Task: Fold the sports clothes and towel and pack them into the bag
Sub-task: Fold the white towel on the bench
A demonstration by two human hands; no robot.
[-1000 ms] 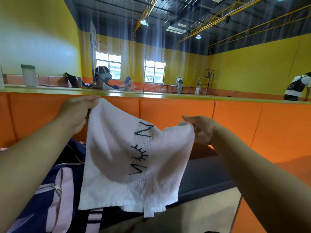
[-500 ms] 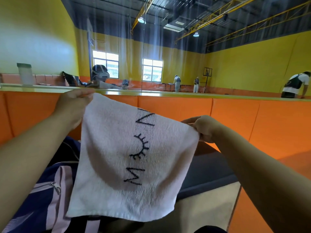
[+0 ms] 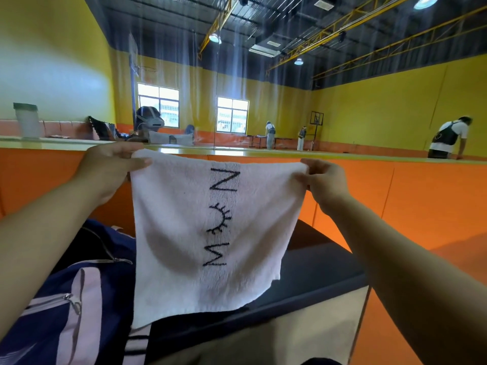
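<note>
The left hand (image 3: 110, 167) pinches one top corner of the white towel (image 3: 179, 233) between thumb and fingers, and the right hand (image 3: 324, 183) pinches the other top corner. The towel is stretched flat between them in the air, unfolded, with black lettering running down its middle. It hangs in front of the navy and pink bag (image 3: 66, 312), covering the bag's right side, and hides part of the dark table (image 3: 316, 280) below. The bag lies low on the left under the left forearm, a zip pull (image 3: 75, 302) showing on its pink pocket. Behind the towel runs an orange padded wall (image 3: 421, 201) topped by a yellow ledge (image 3: 263, 154), where a pale container (image 3: 26, 119) stands far left. A person (image 3: 448, 138) leans on the ledge far right.
</note>
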